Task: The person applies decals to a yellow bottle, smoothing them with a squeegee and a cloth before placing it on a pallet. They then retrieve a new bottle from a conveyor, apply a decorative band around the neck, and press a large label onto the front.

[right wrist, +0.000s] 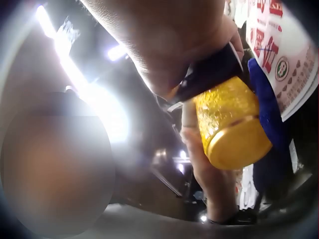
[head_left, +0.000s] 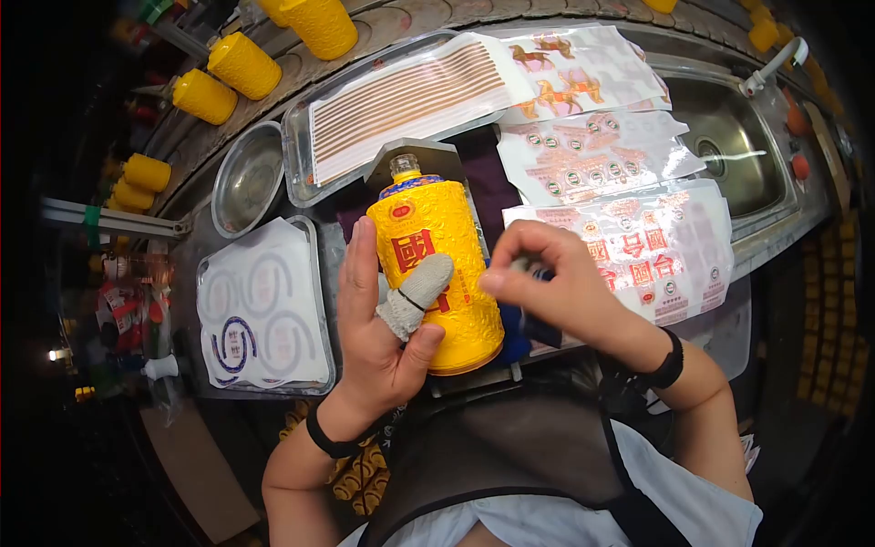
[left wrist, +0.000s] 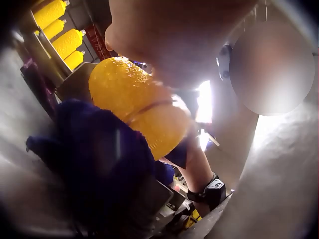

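A yellow embossed bottle (head_left: 437, 237) with red characters and a bare glass neck lies tilted, neck pointing away. My left hand (head_left: 378, 337) grips its left side, a grey knitted cover on one finger lying across the front. At its right edge is my right hand (head_left: 561, 278), thumb and fingers curled together; a dark blue piece (right wrist: 214, 72) shows within its grip in the right wrist view, largely hidden by the hand. The bottle's base (right wrist: 239, 149) shows there too. In the left wrist view, dark blue cloth (left wrist: 104, 149) lies beside the bottle (left wrist: 134, 107).
Decal sheets with red characters (head_left: 638, 251) lie at the right, beside a sink (head_left: 729, 146). A striped sheet (head_left: 410, 100) lies on a tray behind. At the left are a metal bowl (head_left: 248, 178) and a tray of curved decals (head_left: 264, 305). More yellow bottles (head_left: 244, 66) stand on the back-left conveyor.
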{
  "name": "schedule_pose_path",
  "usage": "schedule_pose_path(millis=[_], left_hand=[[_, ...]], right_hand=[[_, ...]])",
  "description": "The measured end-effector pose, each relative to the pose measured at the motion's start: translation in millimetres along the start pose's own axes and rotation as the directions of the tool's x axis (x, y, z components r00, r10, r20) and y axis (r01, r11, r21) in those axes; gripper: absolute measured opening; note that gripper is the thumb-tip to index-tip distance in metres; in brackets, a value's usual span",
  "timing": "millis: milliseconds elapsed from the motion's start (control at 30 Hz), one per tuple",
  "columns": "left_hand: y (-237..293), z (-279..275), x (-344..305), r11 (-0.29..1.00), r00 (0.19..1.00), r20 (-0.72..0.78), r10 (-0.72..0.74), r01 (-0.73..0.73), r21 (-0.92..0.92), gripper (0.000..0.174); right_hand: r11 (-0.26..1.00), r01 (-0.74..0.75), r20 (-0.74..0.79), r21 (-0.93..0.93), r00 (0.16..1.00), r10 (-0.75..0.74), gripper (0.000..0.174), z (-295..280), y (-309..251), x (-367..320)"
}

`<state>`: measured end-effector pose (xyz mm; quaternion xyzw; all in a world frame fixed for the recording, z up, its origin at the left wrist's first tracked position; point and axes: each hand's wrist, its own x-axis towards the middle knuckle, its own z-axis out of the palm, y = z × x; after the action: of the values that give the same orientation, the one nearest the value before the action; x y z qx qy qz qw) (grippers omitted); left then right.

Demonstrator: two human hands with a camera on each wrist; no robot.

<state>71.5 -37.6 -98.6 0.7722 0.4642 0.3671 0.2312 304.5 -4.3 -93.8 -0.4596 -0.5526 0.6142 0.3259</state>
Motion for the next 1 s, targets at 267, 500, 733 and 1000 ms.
schedule_pose_path(millis=[267, 500, 733, 1000], left_hand=[[-2.9, -11.4, 5.5, 0.955, 0.985, 0.122, 0.118, -0.147, 0.257, 0.039], [7.9, -16.9, 17.4, 0.904, 0.969, 0.194, 0.15, -0.214, 0.37, 0.037], [15.6, -23.9, 20.2, 0.844, 0.948, 0.269, 0.17, -0.281, 0.456, 0.038], [21.8, -18.1, 6.3, 0.858, 0.927, 0.328, 0.18, -0.311, 0.409, 0.032]], right_hand=[[0.988, 0.063, 0.053, 0.14, 0.996, -0.071, 0.034, 11.9, 31.2, 7.3], [0.991, 0.125, 0.03, 0.053, 0.992, -0.126, 0.03, 13.6, 27.8, 5.6], [0.988, 0.088, 0.079, 0.124, 0.992, -0.099, 0.027, 10.4, 30.8, 6.9], [0.952, -0.083, 0.061, 0.295, 0.996, 0.068, 0.015, -2.4, 19.6, 5.8]])
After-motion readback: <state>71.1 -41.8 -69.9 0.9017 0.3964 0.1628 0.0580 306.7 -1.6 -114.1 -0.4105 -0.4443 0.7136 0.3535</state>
